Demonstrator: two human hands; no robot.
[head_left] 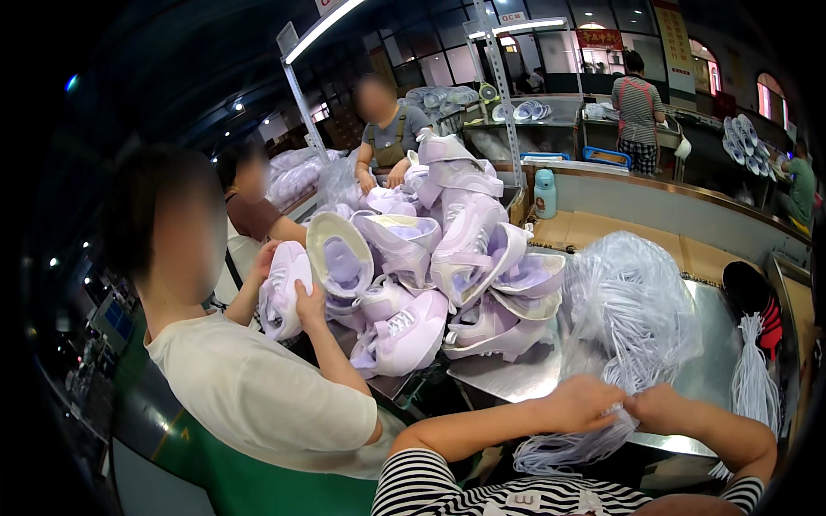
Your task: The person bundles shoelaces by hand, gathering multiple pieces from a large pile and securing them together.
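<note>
Close to my body, my left hand (588,402) and my right hand (658,408) meet, fingers closed around a bundle of white shoelaces (572,449). The loose lace ends hang down below my left hand toward my striped shirt. Just beyond my hands lies a clear plastic bag (594,267) full of white laces, and strands run from it down to my fingers. Exactly how each finger grips the laces is too small to tell.
A tall heap of pale lilac sneakers (469,225) stands left of the bag on the metal table (490,374). At my left, a co-worker (267,387) holds one sneaker. More laces (757,370) and red-handled tools (769,327) lie right; a blue bottle (545,194) stands behind.
</note>
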